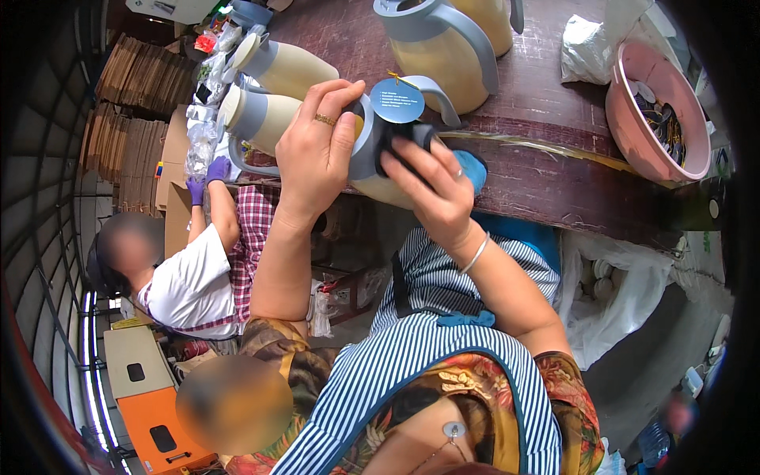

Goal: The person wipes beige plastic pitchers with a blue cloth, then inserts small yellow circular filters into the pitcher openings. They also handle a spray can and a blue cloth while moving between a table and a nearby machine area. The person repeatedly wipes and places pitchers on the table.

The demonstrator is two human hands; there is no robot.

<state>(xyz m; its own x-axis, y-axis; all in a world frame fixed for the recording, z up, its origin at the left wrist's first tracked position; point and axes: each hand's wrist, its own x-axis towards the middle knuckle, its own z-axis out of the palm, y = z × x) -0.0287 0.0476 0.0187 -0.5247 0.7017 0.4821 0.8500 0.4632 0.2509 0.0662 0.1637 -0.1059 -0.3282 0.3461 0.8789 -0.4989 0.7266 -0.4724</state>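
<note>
A cream vacuum jug [384, 191] with a grey-blue top stands between my hands at the table's near edge. My left hand [315, 146] is closed against the left side of its top, thumb and fingers bent. My right hand [434, 188] has its fingers curled round a black part [396, 138] at the jug's mouth; blur hides its exact kind. From a gold tie, a round blue tag [397, 100] lies over the top beside the jug's handle [438, 93]. Something bright blue [473, 171] shows behind my right hand.
More cream jugs [439, 59] stand on the dark red table [546, 107], two of them at left [297, 65]. At right are a pink basin [621, 91] of dark tags and a plastic bag [584, 49]. A co-worker's purple-gloved hands [216, 169] are at left, near stacked cardboard [150, 71].
</note>
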